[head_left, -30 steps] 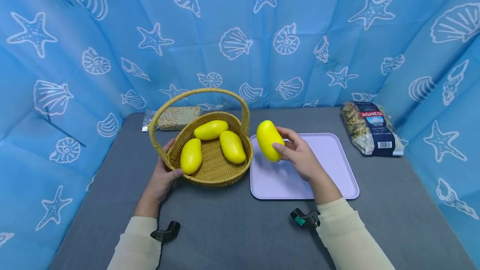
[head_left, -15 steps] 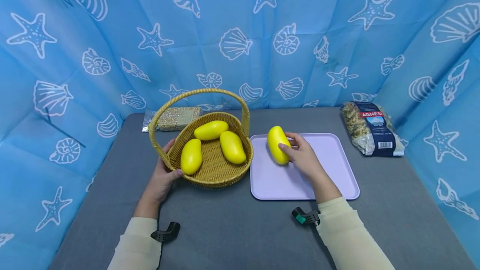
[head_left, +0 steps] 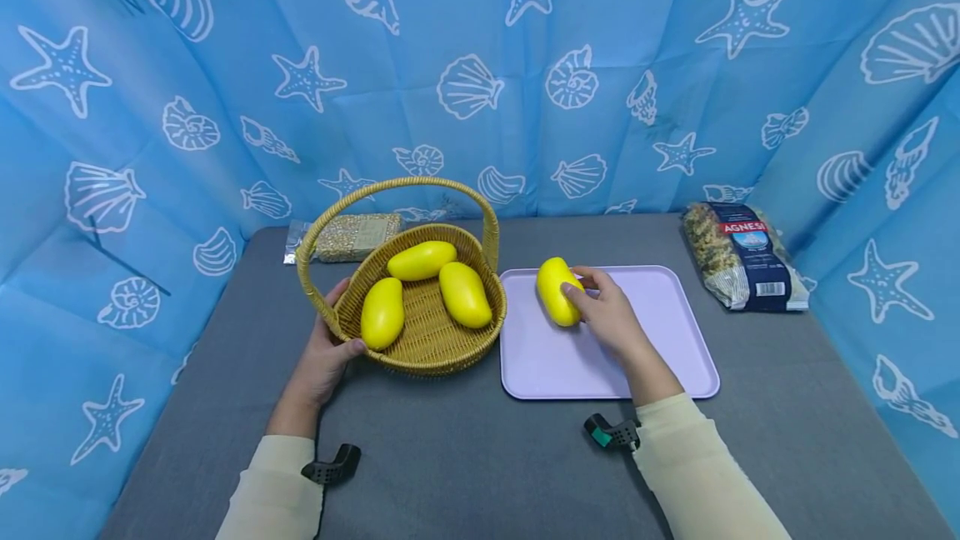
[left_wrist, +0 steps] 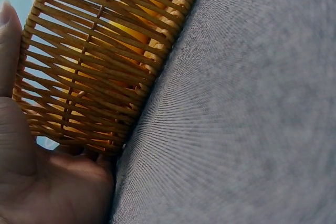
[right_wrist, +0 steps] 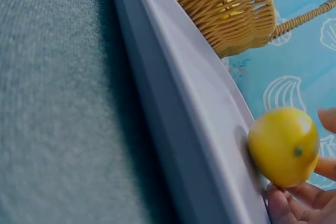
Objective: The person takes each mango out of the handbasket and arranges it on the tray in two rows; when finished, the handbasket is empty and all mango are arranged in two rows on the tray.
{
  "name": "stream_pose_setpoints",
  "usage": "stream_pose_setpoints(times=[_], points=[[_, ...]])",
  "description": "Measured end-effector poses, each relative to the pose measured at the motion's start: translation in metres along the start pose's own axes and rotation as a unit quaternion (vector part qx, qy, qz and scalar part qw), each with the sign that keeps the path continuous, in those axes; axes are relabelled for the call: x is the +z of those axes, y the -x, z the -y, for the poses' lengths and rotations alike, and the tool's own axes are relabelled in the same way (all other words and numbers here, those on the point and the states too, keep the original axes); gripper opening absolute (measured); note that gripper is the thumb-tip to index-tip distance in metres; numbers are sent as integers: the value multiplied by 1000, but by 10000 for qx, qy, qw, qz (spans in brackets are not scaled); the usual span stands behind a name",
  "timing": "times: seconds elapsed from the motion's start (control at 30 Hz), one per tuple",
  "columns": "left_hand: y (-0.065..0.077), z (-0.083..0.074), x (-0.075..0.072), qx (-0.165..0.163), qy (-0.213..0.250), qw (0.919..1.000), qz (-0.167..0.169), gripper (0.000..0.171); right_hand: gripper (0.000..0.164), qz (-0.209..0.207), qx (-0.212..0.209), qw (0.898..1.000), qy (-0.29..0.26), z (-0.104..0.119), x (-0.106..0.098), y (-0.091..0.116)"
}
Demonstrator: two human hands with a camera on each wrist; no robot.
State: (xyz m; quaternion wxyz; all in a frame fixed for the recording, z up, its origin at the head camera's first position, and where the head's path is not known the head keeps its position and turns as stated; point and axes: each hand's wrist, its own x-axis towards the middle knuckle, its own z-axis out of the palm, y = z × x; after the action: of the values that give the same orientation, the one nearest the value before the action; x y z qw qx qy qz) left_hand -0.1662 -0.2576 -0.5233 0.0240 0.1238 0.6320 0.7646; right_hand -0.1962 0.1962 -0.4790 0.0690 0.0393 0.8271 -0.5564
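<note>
One left hand: grips the round golden wicker basket at its near-left side, thumb at the rim, seemingly to steady it.
Basket: holds three smooth yellow mangoes, its wall likely stopping them rolling off.
Lilac rectangular tray: just right of the basket.
Fourth yellow mango: right of the basket, at the tray's left half; cannot tell whether they touch.
Right hand: pinches that mango between thumb and fingers, presumably for control.
</note>
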Motion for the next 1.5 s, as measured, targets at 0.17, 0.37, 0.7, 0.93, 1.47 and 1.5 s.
stream_pose_setpoints(times=[0.17,0.37,0.7,0.93,1.47,1.5], points=[[0,0,-1,58,39,10000,48,99,77,-16,-153,9986,502,0,0,-1],[0,0,0,75,44,9999,72,99,72,16,-360,9959,831,2,2,0],[0,0,0,58,46,10000,55,101,71,-21,-327,9954,900,3,2,2],[1,0,0,14,5,10000,56,101,70,9,-289,9957,876,4,2,3],[1,0,0,53,-31,10000,75,99,66,144,-381,9951,905,3,2,2],[1,0,0,55,-27,10000,75,99,66,147,-386,9950,910,3,2,2]])
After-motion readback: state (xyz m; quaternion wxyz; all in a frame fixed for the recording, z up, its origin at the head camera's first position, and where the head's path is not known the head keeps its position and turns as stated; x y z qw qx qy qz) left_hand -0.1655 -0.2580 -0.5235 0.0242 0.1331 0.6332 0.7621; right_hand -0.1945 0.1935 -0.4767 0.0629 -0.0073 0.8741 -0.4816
